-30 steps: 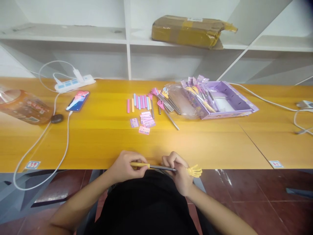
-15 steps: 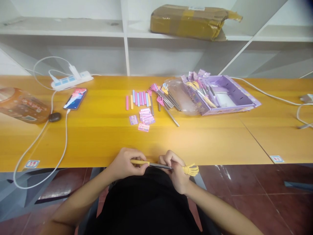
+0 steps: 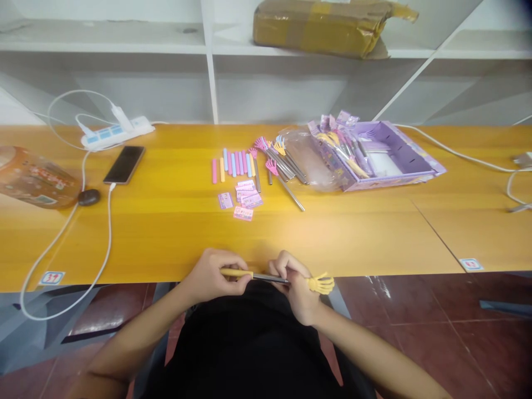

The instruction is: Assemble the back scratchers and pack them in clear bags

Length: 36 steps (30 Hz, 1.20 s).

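Held level at the table's front edge is a back scratcher (image 3: 270, 278) with a yellow handle, a metal rod and a yellow hand-shaped head. My left hand (image 3: 218, 275) is closed round the yellow handle. My right hand (image 3: 297, 288) grips the rod close to the head, which sticks out past it to the right. Beyond my hands lie pink, blue and yellow handle tubes (image 3: 238, 164) in a row and several small printed cards (image 3: 248, 195). Right of the tubes, metal rods with pink, blue and yellow claw heads (image 3: 286, 162) lie in a loose pile.
A purple box (image 3: 399, 149) holding bagged back scratchers stands at the right, with clear plastic wrap (image 3: 310, 155) beside it. At the left are a phone (image 3: 124, 164) on a cable, a power strip (image 3: 118, 133) and an orange container (image 3: 37, 177). A taped carton (image 3: 316, 27) sits on the shelf.
The phone's screen has gone dark. My hands keep their hold on the back scratcher with hardly any movement; the view has shifted slightly.
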Each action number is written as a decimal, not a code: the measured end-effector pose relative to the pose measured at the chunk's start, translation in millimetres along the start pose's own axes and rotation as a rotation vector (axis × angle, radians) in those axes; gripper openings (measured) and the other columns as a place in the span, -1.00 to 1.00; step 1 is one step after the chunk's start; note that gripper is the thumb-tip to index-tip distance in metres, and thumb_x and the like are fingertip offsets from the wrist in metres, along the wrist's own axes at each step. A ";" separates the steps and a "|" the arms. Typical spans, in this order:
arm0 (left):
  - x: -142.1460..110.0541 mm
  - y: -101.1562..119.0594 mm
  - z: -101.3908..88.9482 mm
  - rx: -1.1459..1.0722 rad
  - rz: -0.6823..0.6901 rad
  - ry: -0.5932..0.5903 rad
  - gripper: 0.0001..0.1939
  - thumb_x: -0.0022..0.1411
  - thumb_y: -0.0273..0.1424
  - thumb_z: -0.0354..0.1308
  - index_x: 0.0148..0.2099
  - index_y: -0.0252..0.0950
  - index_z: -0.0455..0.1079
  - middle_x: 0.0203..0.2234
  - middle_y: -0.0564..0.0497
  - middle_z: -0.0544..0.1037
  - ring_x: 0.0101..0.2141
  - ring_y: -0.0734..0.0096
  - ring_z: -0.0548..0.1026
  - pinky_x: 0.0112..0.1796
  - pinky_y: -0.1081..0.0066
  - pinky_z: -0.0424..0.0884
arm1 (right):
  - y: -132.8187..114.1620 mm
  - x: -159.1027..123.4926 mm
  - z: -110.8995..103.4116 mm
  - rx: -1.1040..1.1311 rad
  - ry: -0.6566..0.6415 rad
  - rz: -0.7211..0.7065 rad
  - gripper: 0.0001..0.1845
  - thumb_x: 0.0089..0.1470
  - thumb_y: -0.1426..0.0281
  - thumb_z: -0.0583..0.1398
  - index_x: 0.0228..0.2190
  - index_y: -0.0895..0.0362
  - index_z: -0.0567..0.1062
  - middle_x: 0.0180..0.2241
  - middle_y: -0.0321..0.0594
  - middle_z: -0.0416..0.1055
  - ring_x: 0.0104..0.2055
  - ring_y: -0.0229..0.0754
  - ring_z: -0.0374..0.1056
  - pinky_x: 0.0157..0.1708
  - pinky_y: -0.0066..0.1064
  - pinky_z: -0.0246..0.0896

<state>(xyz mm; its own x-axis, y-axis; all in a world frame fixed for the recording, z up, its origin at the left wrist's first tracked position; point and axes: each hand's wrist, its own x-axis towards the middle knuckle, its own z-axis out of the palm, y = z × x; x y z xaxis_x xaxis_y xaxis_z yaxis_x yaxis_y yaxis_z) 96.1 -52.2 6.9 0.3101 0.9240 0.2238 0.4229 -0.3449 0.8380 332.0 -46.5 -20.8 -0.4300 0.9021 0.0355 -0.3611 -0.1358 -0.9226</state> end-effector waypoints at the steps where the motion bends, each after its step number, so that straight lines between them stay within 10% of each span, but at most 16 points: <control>1: -0.2 -0.3 0.2 -0.001 0.008 0.000 -0.92 0.23 -0.44 0.38 -0.35 -0.26 0.59 -0.54 0.13 0.61 -0.56 0.56 0.43 -0.45 0.50 0.29 | -0.9 0.2 0.9 -0.001 -0.001 -0.002 -0.76 0.33 0.49 0.03 -0.40 0.03 0.18 -0.51 -0.42 0.00 -0.50 -0.25 -0.14 -0.49 -0.36 -0.23; 30: -4.0 -1.4 -4.5 0.060 -0.083 -0.135 -0.79 0.45 -0.26 0.31 -0.25 -0.26 0.61 -0.48 0.09 0.59 -0.47 0.51 0.46 -0.35 0.48 0.29 | 4.6 4.3 -6.5 0.225 0.119 -0.187 -0.36 0.38 -0.18 0.13 -0.46 0.08 0.45 -0.60 -0.44 0.01 -0.64 -0.36 -0.18 -0.57 -0.40 -0.22; 36: -19.2 -13.1 -7.4 -0.460 -0.056 -0.086 -0.59 0.40 -0.17 0.36 0.18 -0.21 0.46 -0.28 -0.01 0.61 -0.40 0.41 0.53 -0.36 0.46 0.37 | -0.5 9.5 -3.7 0.257 0.256 -0.229 -0.40 0.47 -0.06 0.10 -0.49 0.07 0.35 -0.59 -0.45 -0.07 -0.64 -0.35 -0.27 -0.59 -0.40 -0.29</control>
<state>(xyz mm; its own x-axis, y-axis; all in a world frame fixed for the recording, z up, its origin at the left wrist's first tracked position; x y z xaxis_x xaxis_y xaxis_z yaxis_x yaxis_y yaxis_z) 78.3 -64.2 -4.7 0.3749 0.9154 0.1464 0.0259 -0.1682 0.9854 331.1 -36.4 -21.4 -0.1071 0.9890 0.1022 -0.6315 0.0117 -0.7753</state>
